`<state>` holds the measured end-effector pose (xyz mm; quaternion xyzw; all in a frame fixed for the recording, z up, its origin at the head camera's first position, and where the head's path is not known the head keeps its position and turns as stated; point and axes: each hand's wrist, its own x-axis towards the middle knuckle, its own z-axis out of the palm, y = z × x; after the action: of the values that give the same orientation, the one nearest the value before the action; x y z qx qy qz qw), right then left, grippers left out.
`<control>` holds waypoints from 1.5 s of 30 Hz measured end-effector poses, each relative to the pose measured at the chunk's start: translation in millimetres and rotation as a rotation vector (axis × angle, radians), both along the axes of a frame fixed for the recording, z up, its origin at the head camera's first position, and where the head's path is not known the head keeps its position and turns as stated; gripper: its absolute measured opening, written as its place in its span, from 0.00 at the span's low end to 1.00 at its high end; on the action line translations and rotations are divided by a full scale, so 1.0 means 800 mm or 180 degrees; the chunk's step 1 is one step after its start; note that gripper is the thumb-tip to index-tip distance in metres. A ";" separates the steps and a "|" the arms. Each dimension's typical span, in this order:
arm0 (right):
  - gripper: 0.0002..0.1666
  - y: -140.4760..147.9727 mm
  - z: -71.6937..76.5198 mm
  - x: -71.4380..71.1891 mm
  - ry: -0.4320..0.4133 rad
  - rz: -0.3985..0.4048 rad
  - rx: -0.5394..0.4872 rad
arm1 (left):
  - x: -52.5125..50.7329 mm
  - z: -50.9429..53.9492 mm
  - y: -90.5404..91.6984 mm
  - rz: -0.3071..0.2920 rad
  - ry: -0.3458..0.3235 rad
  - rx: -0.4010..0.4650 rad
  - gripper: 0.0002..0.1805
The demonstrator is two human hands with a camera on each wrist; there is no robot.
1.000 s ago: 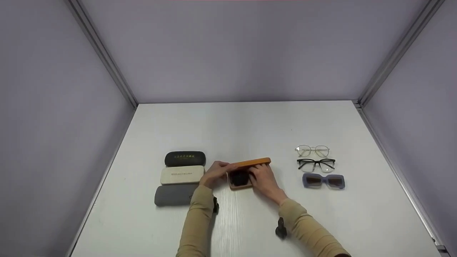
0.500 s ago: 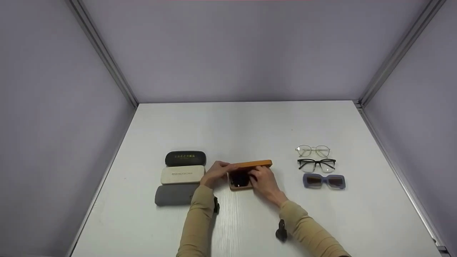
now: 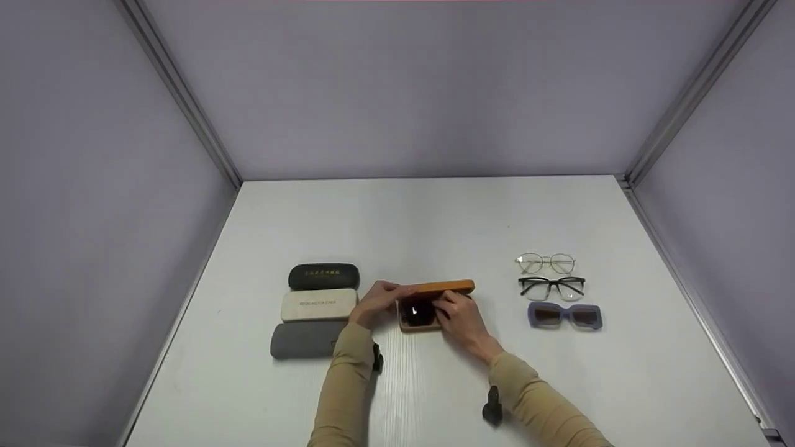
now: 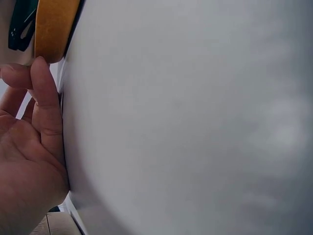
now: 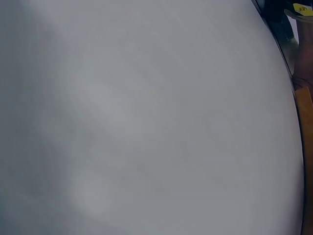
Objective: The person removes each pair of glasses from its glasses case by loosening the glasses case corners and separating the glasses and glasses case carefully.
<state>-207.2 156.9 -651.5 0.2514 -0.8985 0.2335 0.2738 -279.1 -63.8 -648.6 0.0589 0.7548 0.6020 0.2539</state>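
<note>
An orange glasses case (image 3: 442, 287) stands mid-table, its lid tilted partly up. Dark sunglasses (image 3: 417, 313) lie in its lower half, partly hidden beneath the lid and my fingers. My left hand (image 3: 376, 301) holds the left end of the case, with a finger over the lid's edge. In the left wrist view, the thumb and forefinger of that hand meet the rounded end of the case (image 4: 55, 32). Curled fingers of my right hand (image 3: 461, 318) reach into the case's right side and pinch the sunglasses' right end. The right wrist view shows only a strip of the case (image 5: 307, 147).
Black (image 3: 323, 277), cream (image 3: 318, 304) and grey (image 3: 302, 340) glasses cases lie in a column on the left. On the right are thin-framed glasses (image 3: 546, 262), black-framed glasses (image 3: 551, 287) and blue-framed sunglasses (image 3: 565, 315). Grey walls surround the white table (image 3: 397, 391).
The lid has come down slightly. My right fingers have drawn back a little from under it, and the sunglasses' lenses now catch more light. My left hand stays almost in place.
</note>
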 end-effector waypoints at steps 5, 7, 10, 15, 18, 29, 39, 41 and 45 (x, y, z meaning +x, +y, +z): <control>0.09 0.002 0.001 0.002 0.0221 0.0112 0.0005 | 0.001 0.000 -0.001 -0.0001 -0.0015 0.0074 0.25; 0.10 0.004 0.002 0.003 0.0304 0.0160 -0.0023 | 0.001 0.000 -0.002 0.0005 -0.0038 0.0124 0.23; 0.12 0.008 0.005 0.004 0.0453 0.0268 -0.0142 | 0.000 0.000 -0.002 -0.0011 -0.0052 0.0162 0.20; 0.13 0.020 0.012 0.007 0.0634 0.0400 -0.0305 | 0.000 0.001 -0.005 -0.0062 0.0075 0.0096 0.18; 0.13 0.029 0.016 0.010 0.0596 0.0454 -0.0326 | 0.000 0.002 -0.005 -0.0050 0.0098 0.0071 0.18; 0.14 0.082 0.026 0.032 0.0129 0.0516 -0.0417 | -0.002 -0.001 -0.004 -0.0075 0.0113 0.0115 0.20; 0.17 0.142 0.027 0.052 -0.0147 0.0184 -0.0321 | -0.001 -0.002 -0.004 -0.0097 -0.0036 0.0124 0.21; 0.17 0.151 0.028 0.057 -0.0220 0.0095 -0.0314 | -0.001 -0.002 -0.004 -0.0102 -0.0039 0.0102 0.21; 0.18 0.169 0.030 0.069 -0.0345 -0.0081 -0.0337 | -0.001 -0.002 -0.004 -0.0100 -0.0044 0.0020 0.21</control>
<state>-151.8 292.0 -627.2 0.2121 -0.9016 0.2904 0.2406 -280.1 -66.7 -650.4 0.0674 0.7501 0.6007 0.2683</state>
